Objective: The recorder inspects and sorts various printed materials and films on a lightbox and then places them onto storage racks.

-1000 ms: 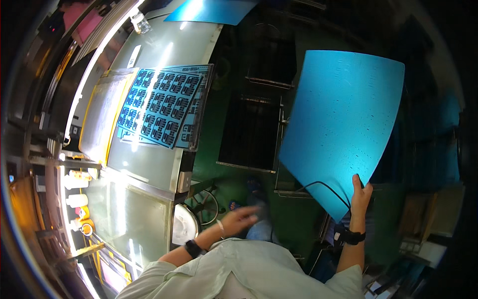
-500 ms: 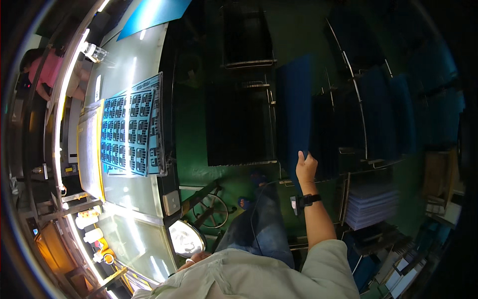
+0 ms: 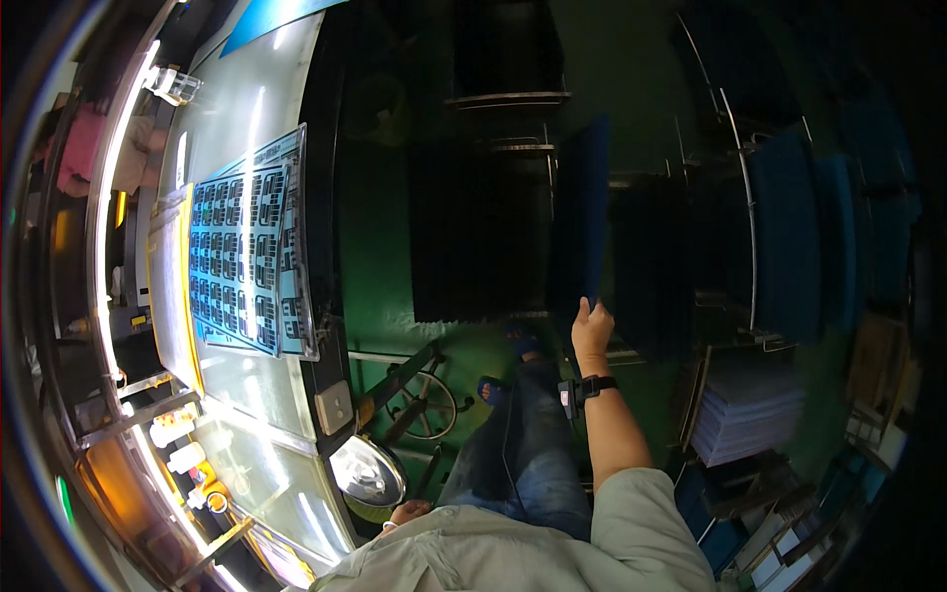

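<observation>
My right hand (image 3: 593,328), a black band on its wrist, is closed on the near end of a thin dark blue sheet (image 3: 580,212). That sheet stands nearly edge-on beside a dark stack (image 3: 481,237) on a rack, and I cannot tell whether they touch. Low by my body, my left hand (image 3: 410,511) shows only in part, close to a round shiny stool seat (image 3: 368,472); its fingers are too hidden to read. On the lit bench to the left lie light blue sheets (image 3: 237,261) with rows of black patterns.
A glass-topped bench (image 3: 261,390) runs along the left, with a clear jar (image 3: 176,87) by its lamp. More blue sheets (image 3: 784,237) hang in racks at right, above a pale stack (image 3: 747,414). The stool's wheel-shaped base (image 3: 424,405) stands beside my legs.
My right hand and the blue sheet have shifted slightly left, and the sheet shows narrower and darker. My feet and the view have shifted a little. More of my left hand shows.
</observation>
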Demonstrator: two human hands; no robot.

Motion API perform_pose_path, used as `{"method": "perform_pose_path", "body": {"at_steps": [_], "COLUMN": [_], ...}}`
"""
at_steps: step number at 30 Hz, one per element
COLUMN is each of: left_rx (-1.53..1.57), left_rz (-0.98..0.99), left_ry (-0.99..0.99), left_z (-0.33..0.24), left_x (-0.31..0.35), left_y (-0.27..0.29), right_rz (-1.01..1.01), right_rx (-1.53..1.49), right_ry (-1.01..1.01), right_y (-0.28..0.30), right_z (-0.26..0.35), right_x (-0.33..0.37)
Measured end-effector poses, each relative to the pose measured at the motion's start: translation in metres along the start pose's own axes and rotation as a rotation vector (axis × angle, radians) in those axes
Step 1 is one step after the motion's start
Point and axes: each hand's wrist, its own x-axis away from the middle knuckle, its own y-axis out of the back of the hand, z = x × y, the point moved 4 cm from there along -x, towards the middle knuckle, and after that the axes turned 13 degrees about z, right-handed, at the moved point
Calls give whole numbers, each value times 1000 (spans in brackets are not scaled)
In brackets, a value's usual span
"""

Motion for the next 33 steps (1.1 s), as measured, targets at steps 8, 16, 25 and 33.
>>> {"method": "perform_pose_path", "body": {"at_steps": [8, 16, 25, 33], "left_rx": [-45, 28, -36, 309], "left_rz": [48, 1, -1, 59], "left_ry": [-61, 11, 31, -65], "left_z": [-19, -54, -88, -66], "left_x": [-1, 14, 26, 12], "left_y": [2, -7, -13, -14], "right_rz": [76, 208, 200, 290], "right_rx": [41, 110, 91, 206], "right_ry": [-25, -84, -33, -70], "right_y": [-10, -14, -25, -31], "right_z": [20, 37, 52, 81], "right_x": [-2, -24, -54, -66]}}
